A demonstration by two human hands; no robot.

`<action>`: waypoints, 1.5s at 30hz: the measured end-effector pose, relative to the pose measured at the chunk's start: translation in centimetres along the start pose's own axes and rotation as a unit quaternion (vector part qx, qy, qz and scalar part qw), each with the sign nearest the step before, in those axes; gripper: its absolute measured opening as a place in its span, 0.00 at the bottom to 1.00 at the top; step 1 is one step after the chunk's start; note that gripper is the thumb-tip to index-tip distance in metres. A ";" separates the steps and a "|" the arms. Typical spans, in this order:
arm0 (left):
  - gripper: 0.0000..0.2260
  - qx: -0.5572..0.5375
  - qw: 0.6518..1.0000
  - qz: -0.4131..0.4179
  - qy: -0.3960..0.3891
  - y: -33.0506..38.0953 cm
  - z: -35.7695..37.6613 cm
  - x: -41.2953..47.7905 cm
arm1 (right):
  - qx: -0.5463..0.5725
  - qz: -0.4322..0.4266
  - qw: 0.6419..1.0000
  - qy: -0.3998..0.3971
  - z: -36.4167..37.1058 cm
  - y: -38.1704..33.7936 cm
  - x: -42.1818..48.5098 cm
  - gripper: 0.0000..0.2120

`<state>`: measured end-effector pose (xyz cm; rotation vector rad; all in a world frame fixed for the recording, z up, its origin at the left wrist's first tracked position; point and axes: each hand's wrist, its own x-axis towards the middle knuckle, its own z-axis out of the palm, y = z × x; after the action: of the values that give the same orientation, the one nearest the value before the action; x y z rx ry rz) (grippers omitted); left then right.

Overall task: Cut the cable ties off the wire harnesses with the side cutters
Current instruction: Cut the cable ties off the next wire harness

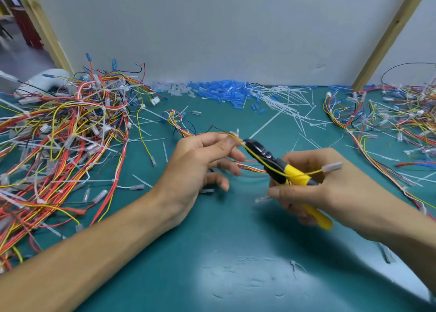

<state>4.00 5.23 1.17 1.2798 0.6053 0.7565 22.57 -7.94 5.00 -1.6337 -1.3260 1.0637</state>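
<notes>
My left hand [200, 160] pinches a thin wire harness [179, 126] between thumb and forefinger above the green mat, right at a white cable tie [234, 133]. My right hand [316, 186] grips the yellow-handled side cutters [283, 168]. Their black jaws point up-left, and the tips sit at the tie beside my left fingertips. A yellow wire [264, 162] of the harness drapes across the cutters and ends in a clear sleeve [332, 166] by my right knuckles. Red and orange wires of the harness run under the cutters.
A big tangle of tied harnesses [61, 142] fills the left of the mat [212, 252]. Another pile of harnesses [389, 127] lies at the right. Blue and clear sleeves [219, 91] and cut white ties [283, 104] are heaped along the back wall.
</notes>
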 end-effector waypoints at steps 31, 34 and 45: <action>0.04 -0.090 0.996 -0.001 -0.014 0.7 -0.6 0.1 | 0.059 -0.097 0.986 0.119 -5.3 2.9 2.1 0.18; 0.04 -0.085 0.996 -0.006 -0.036 0.7 -0.4 0.1 | -0.239 -0.104 0.958 0.122 -3.5 2.0 1.6 0.27; 0.03 -0.112 0.988 -0.007 -0.104 0.3 0.3 -0.5 | -0.342 -0.226 0.904 0.124 -0.6 0.6 0.7 0.15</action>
<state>3.86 4.72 1.51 1.1270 0.3492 0.6488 23.39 -7.39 4.51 -1.7204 -1.8984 0.0892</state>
